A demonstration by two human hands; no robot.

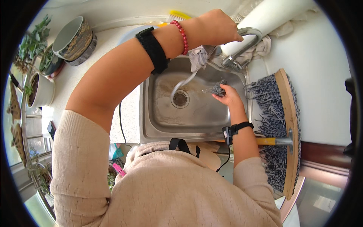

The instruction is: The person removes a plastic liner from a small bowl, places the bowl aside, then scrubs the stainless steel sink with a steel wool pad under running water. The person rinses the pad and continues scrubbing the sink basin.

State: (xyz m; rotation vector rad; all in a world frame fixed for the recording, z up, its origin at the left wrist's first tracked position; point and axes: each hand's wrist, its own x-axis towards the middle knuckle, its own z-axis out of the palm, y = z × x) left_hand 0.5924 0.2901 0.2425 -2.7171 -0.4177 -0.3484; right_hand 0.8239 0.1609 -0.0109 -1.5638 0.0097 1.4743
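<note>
My left hand (227,29), its wrist in a red bead bracelet, reaches over the far side of the sink, beside the chrome faucet (249,35). Its fingers are mostly hidden, so I cannot tell whether they grip anything. A striped grey cloth (200,58) hangs just below that wrist. Water runs from beneath the cloth toward the drain (180,99) of the stainless steel sink (158,135). Over the basin's right part, my right hand (230,96) holds a dark grey scouring pad or wad of fibres (218,88), with water dripping at its left side.
A mop head (287,122) of dark yarn with a wooden bar stands right of the sink. A white pipe (269,17) rises behind the faucet. A yellow brush (180,14) lies at the back. Stacked ceramic pots (72,39) and a white planter (44,90) stand at left.
</note>
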